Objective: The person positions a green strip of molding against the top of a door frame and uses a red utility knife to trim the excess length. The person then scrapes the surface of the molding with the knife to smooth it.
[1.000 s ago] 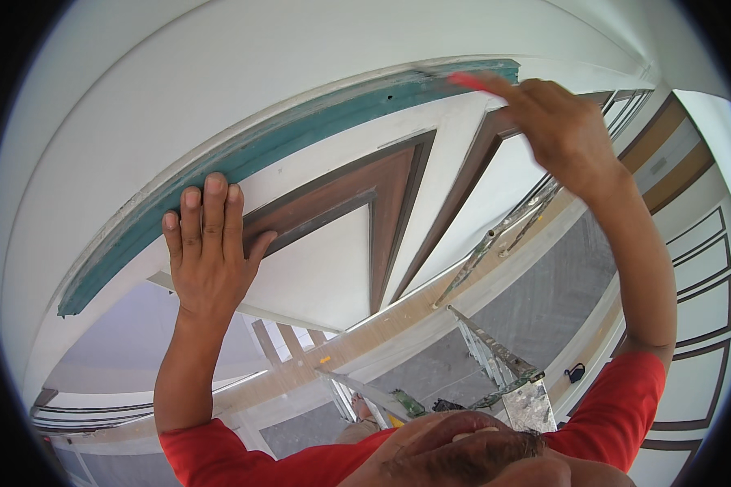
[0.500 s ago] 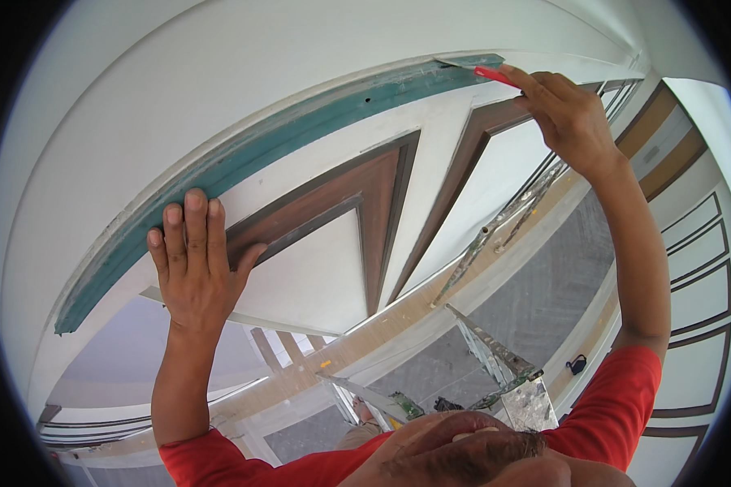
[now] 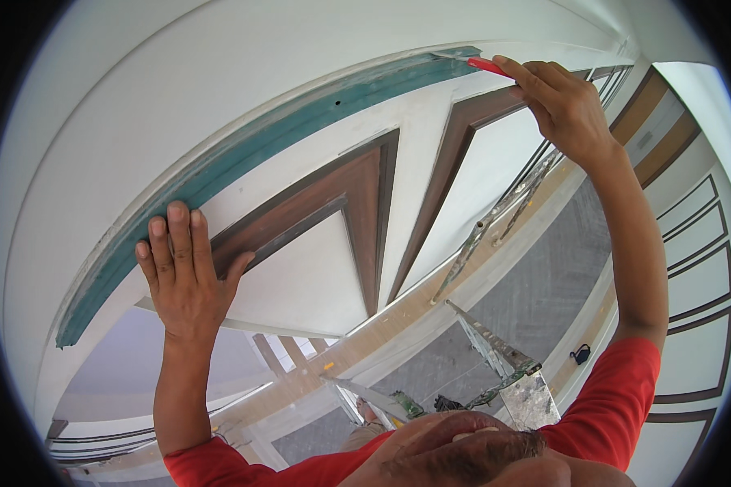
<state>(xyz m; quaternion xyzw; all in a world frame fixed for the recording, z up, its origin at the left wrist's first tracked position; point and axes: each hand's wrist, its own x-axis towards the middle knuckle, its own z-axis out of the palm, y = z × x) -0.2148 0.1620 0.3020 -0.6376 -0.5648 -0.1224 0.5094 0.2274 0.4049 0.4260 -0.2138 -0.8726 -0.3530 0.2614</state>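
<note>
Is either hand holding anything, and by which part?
The right hand holds a slim tool by its red handle, near the rear end. The left hand holds nothing; it lies open against the teal strip.

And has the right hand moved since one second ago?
Yes, to the right: the right hand is now farther from the dark hole in the teal strip.

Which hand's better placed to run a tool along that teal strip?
Likely the right hand, which holds the red-handled tool at the teal strip; the left hand is spread flat, holding no tool.
</note>
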